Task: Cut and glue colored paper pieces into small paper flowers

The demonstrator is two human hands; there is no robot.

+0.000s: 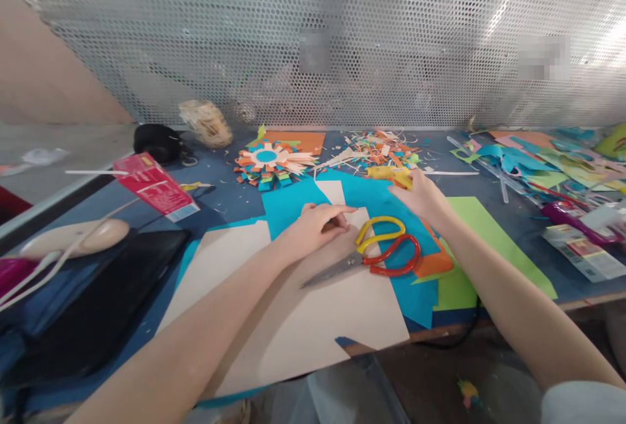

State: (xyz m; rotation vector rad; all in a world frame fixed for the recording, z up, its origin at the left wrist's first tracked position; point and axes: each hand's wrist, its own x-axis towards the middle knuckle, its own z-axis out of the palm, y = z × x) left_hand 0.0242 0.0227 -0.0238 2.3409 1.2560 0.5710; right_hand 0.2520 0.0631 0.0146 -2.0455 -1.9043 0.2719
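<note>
My left hand (320,227) rests over the cream paper (313,326), index finger stretched right and thumb apart below it; I see nothing held in it. My right hand (424,197) is closed on a yellow glue gun (391,175), with a thin white stick (452,173) jutting out to its right. Between my hands, scissors (364,258) with one yellow and one red handle lie on the paper, blades pointing lower left. Blue paper sheets (293,205) lie partly under the cream sheet. Beyond them sits a fringed paper flower (267,158) with a blue centre.
Paper scraps (381,150) are heaped at the back, with more coloured offcuts (538,156) at right. Green paper (489,248) lies under my right forearm. A red carton (154,186), black pouch (102,300) and jar (205,124) stand or lie left. A perforated metal panel (372,39) rises behind.
</note>
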